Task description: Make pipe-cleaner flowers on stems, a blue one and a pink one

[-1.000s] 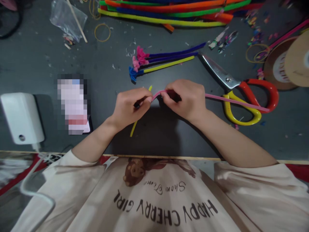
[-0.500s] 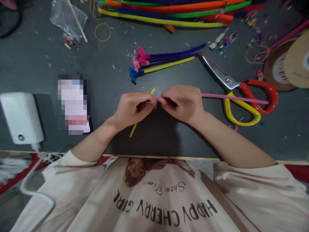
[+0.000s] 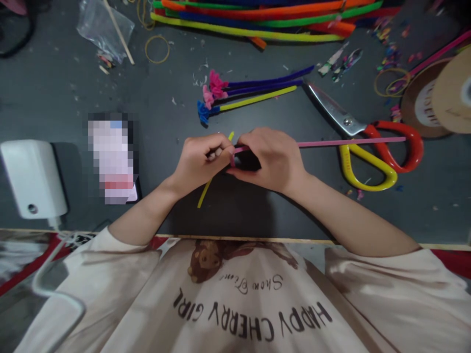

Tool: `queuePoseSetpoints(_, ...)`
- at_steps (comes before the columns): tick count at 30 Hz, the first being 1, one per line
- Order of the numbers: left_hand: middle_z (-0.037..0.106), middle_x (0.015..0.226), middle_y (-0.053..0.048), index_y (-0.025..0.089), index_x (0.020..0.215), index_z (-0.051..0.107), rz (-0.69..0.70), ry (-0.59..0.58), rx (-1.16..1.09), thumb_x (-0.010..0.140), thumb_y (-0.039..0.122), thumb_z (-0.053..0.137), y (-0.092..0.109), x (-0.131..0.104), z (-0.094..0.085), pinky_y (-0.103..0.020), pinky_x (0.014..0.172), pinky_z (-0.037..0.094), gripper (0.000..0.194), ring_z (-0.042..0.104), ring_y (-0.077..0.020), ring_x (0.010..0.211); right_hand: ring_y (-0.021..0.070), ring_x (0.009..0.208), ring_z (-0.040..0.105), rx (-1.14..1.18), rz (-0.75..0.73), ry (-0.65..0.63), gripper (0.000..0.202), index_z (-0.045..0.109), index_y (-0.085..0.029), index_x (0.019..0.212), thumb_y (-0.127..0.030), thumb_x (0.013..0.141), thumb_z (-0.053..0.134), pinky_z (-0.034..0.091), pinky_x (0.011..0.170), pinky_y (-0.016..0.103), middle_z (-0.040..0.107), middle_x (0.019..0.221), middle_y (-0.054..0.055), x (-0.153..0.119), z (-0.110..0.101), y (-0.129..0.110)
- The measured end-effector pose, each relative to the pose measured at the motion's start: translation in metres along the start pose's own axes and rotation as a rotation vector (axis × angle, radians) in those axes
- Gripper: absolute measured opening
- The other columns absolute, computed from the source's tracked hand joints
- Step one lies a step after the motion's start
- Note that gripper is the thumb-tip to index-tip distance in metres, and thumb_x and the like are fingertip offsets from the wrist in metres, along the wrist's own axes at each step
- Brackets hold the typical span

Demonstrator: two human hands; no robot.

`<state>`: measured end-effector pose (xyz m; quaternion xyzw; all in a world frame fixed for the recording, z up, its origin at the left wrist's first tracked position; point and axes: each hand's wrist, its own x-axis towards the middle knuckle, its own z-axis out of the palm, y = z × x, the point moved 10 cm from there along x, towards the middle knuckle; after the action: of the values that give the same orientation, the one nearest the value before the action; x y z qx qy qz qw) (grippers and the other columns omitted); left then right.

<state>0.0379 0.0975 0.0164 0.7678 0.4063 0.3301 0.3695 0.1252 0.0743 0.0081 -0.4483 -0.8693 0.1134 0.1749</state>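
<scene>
My left hand (image 3: pixel 206 159) is closed, its thumb and forefinger pinching the bent end of a pink pipe cleaner (image 3: pixel 349 142). My right hand (image 3: pixel 274 154) curls around the same pipe cleaner, with its thumb lowered away from the fingers. The long pink end runs rightward out of my right hand, over the scissors (image 3: pixel 348 122) with red and yellow handles. A thin yellow pipe cleaner (image 3: pixel 204 194) passes beneath my left hand, both ends showing; whether that hand grips it, I cannot tell. Beyond my hands lie several stems with pink and blue tufted tips (image 3: pixel 217 93).
A bundle of coloured pipe cleaners (image 3: pixel 257 30) lies along the far side. On the left are a phone (image 3: pixel 135 191), a white power bank (image 3: pixel 33 179) with a cable, and a plastic bag (image 3: pixel 99 29). Ribbon spools (image 3: pixel 451 93) stand at right, near rubber bands and scraps.
My right thumb has dropped away from the pinch, opening a gap below the pink pipe cleaner. The pipe cleaner's long end has risen slightly and shifted left. The yellow one's top tip has shifted slightly.
</scene>
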Motion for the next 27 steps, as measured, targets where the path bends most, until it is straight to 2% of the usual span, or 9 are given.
queuePoseSetpoints(4,0.042,0.050,0.007,0.018,0.063,0.054,-0.020,0.024,0.007,0.084,0.018,0.054,-0.001,0.000,-0.003,-0.019,0.046,0.030,0.022,0.033,-0.0033,0.045,0.0207,0.081,0.058,0.001,0.011,0.061,0.036,0.059,-0.017,0.104,-0.048,0.086,0.058,0.035,0.067,0.031,0.065,0.089,0.007,-0.002,-0.006,0.004)
queuePoseSetpoints(10,0.040,0.050,0.006,0.019,0.062,0.051,-0.012,0.084,0.053,0.090,0.029,0.054,0.002,0.001,-0.010,-0.019,0.045,0.030,0.030,0.030,-0.0035,0.045,0.0182,0.080,0.059,0.002,0.014,0.142,0.033,0.063,-0.020,0.100,-0.047,0.095,0.044,0.039,0.067,0.031,0.067,0.089,0.005,-0.006,-0.012,0.010)
queuePoseSetpoints(13,0.048,0.054,0.006,0.019,0.068,0.055,-0.001,0.074,0.022,0.090,0.026,0.054,0.002,0.000,-0.010,-0.019,0.048,0.036,0.022,0.040,-0.0034,0.046,0.0178,0.082,0.061,0.015,-0.002,0.158,0.030,0.064,-0.022,0.102,-0.045,0.096,0.045,0.041,0.069,0.031,0.068,0.089,0.005,-0.008,-0.014,0.012)
queuePoseSetpoints(15,0.062,0.068,0.003,0.022,0.085,0.062,-0.011,0.034,-0.030,0.089,0.026,0.055,-0.001,-0.001,-0.007,-0.019,0.056,0.047,0.009,0.055,-0.0055,0.057,0.0187,0.085,0.062,0.039,0.002,0.149,0.028,0.063,-0.023,0.104,-0.045,0.096,0.047,0.043,0.072,0.032,0.069,0.090,0.005,-0.008,-0.013,0.016)
queuePoseSetpoints(17,0.071,0.090,-0.001,0.024,0.104,0.063,-0.004,-0.026,-0.052,0.086,0.025,0.058,-0.003,-0.002,-0.002,-0.022,0.069,0.055,0.019,0.067,-0.0097,0.075,0.0197,0.088,0.063,0.063,0.006,0.134,0.028,0.063,-0.024,0.106,-0.044,0.095,0.047,0.045,0.075,0.034,0.069,0.092,0.006,-0.009,-0.011,0.018)
queuePoseSetpoints(19,0.073,0.104,-0.002,0.025,0.111,0.063,0.035,-0.069,-0.035,0.083,0.021,0.061,0.000,-0.002,0.001,-0.024,0.079,0.058,0.029,0.070,-0.0120,0.088,0.0196,0.089,0.064,0.074,0.000,0.130,0.027,0.064,-0.025,0.105,-0.044,0.096,0.046,0.046,0.076,0.034,0.069,0.092,0.006,-0.009,-0.010,0.019)
queuePoseSetpoints(23,0.076,0.101,-0.001,0.022,0.105,0.069,0.103,-0.070,0.001,0.083,0.015,0.062,0.006,-0.001,-0.001,-0.020,0.079,0.058,0.024,0.071,-0.0101,0.085,0.0180,0.085,0.064,0.075,-0.035,0.161,0.027,0.065,-0.024,0.104,-0.042,0.097,0.045,0.047,0.073,0.033,0.070,0.088,0.005,-0.009,-0.012,0.017)
queuePoseSetpoints(27,0.077,0.096,-0.001,0.021,0.098,0.072,0.068,-0.045,-0.054,0.086,0.021,0.064,0.002,-0.001,-0.002,-0.020,0.079,0.060,0.015,0.073,-0.0111,0.086,0.0172,0.081,0.062,0.082,-0.047,0.181,0.029,0.067,-0.025,0.101,-0.043,0.097,0.045,0.047,0.073,0.033,0.070,0.086,0.004,-0.010,-0.014,0.017)
